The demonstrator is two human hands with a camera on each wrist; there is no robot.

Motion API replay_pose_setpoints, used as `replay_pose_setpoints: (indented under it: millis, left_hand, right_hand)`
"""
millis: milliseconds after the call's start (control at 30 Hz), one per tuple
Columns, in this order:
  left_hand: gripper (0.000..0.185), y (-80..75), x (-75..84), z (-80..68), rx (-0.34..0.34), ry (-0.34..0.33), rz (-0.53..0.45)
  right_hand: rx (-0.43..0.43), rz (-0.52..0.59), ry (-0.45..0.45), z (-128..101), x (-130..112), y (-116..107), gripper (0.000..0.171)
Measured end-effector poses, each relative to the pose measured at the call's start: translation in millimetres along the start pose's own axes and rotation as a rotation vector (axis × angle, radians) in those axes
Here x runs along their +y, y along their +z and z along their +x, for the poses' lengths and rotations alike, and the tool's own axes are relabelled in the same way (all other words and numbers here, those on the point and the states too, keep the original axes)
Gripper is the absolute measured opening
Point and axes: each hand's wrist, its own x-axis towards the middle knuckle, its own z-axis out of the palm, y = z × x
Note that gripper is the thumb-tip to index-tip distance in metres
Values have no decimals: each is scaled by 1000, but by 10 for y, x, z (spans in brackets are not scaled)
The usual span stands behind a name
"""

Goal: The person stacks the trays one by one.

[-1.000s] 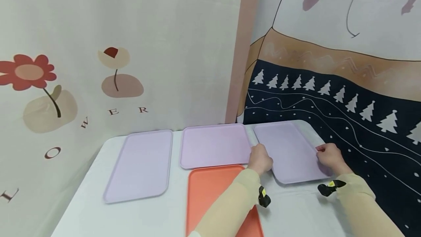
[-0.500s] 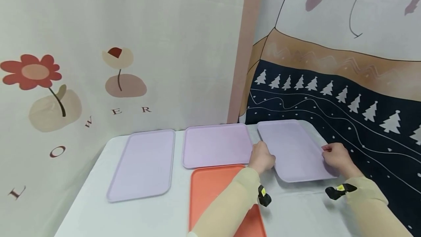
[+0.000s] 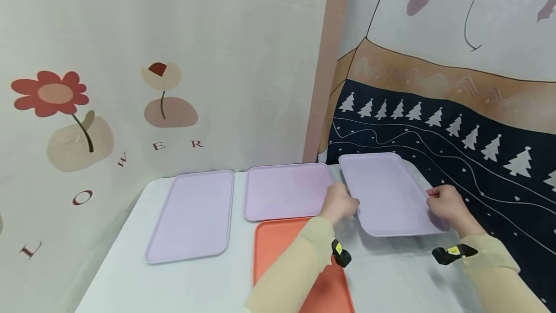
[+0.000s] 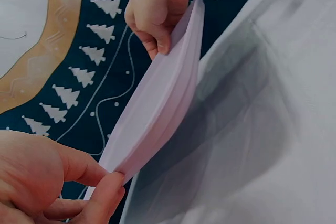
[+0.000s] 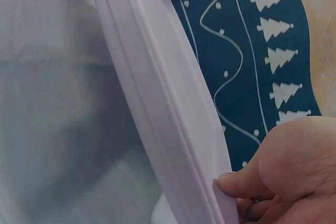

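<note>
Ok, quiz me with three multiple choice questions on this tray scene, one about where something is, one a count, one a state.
1. Where is the orange tray?
A. Nearer the person than the middle lilac tray
B. Against the wall
C. In the hands

2. How many lilac trays?
A. Two
B. Three
C. Five

3. The right-hand lilac tray is:
A. Flat on the table
B. Lifted, gripped by the left hand and right hand
C. Stacked

A, it lies in front; B, three show; B, its shadow shows beneath it.

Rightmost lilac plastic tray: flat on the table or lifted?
Lifted. The rightmost lilac plastic tray is held at its edges by left hand and right hand; the left wrist view shows a shadowed gap beneath.
</note>
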Motion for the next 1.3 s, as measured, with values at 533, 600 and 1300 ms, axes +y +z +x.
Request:
replay_pose_setpoints:
  millis: [533,600,1300]
  left_hand:
    - [17,-340,-129,-39,7,-81,-302]
    - [21,-364,-163,-44,6,-80,-369]
    - [52,-738,-500,-213,-35,-40,-583]
  right_hand:
    - [21,87,-30,-173,-402,61,34]
    - [30,92,-28,-194,-447,72,34]
    - [-67,168,-62,-418,-751,308,32]
